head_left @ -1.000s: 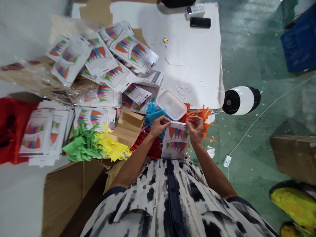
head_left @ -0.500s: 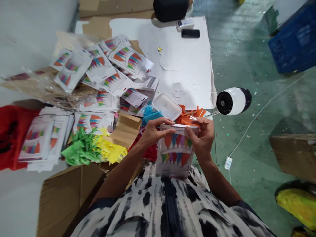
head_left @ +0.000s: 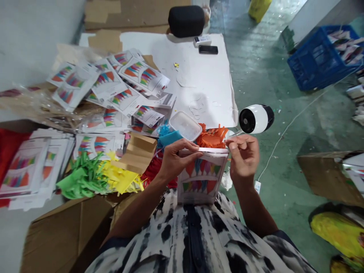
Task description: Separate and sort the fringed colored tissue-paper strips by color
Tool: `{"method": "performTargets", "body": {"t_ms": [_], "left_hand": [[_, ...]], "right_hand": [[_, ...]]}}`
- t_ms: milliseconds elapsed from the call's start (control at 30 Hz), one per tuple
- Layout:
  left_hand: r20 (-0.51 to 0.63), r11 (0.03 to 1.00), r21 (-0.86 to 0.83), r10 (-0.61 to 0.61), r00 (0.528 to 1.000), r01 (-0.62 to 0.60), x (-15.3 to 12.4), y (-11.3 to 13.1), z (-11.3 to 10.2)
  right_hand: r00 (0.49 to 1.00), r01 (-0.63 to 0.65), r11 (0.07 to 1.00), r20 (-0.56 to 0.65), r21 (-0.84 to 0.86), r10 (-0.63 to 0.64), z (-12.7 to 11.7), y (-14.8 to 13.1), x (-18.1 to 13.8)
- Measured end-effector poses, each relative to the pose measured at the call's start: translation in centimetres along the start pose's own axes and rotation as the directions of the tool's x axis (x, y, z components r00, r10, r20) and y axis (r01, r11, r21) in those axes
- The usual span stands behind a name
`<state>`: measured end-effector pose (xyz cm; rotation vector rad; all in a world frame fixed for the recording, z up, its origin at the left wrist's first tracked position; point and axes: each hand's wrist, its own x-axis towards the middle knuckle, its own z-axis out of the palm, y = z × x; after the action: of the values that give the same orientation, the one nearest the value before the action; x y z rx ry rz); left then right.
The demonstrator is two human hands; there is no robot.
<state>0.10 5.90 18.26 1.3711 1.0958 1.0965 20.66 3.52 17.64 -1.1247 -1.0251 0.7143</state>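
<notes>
Bunting packet (head_left: 201,177), a clear-sleeved card printed with 2 rows of coloured pennants, is held upright close to the person's chest, its lower edge against the black-and-white shirt (head_left: 196,239). Left hand (head_left: 175,158) grasps the packet's upper left corner, fingers laid across the top edge and thumb on the front. Right hand (head_left: 243,156) is at the upper right corner, thumb and forefinger pinched together on what appears to be a thin clear strip (head_left: 218,149) running along the packet's top; whether it is the sleeve's flap or a peel-off liner cannot be told.

Just beyond the packet: a lidded clear plastic tub (head_left: 185,125) resting among orange fringed paper (head_left: 212,136) and blue fringed paper (head_left: 167,134). To the left of the left hand lie folded brown cardboard (head_left: 138,152), yellow fringed paper (head_left: 119,177) and green fringed paper (head_left: 79,181). Further left and behind, a loose heap of like packets (head_left: 113,89) and a squared stack of them (head_left: 25,167).

A white sheet (head_left: 199,76) covers the floor ahead, bearing a phone (head_left: 208,49) and a small white box (head_left: 202,40), with a black case (head_left: 186,21) at its far edge. A small black-and-white fan (head_left: 256,118) stands just right of the right hand. A blue crate (head_left: 321,57) sits well apart at the far right.
</notes>
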Motion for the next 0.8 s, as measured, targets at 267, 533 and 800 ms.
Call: {"method": "performTargets", "body": {"t_ms": [267, 533, 800], "left_hand": [[0.013, 0.999, -0.039, -0.028, 1.000, 0.028, 0.7, 0.5, 0.8], [0.132, 0.984, -0.131, -0.104, 0.986, 0.121, 1.8, 0.5, 1.4], [0.193, 0.978, -0.100, -0.163, 0.968, 0.185, 1.9, 0.9, 2.2]], "right_hand": [[0.962, 0.033, 0.978, 0.273, -0.207, 0.025, -3.4, -2.6, 1.5], [0.956, 0.105, 0.953, 0.293, -0.284, -0.018, -2.3, -2.1, 0.7], [0.988, 0.116, 0.938, 0.134, -0.327, -0.076, -1.1, -0.6, -0.3]]}}
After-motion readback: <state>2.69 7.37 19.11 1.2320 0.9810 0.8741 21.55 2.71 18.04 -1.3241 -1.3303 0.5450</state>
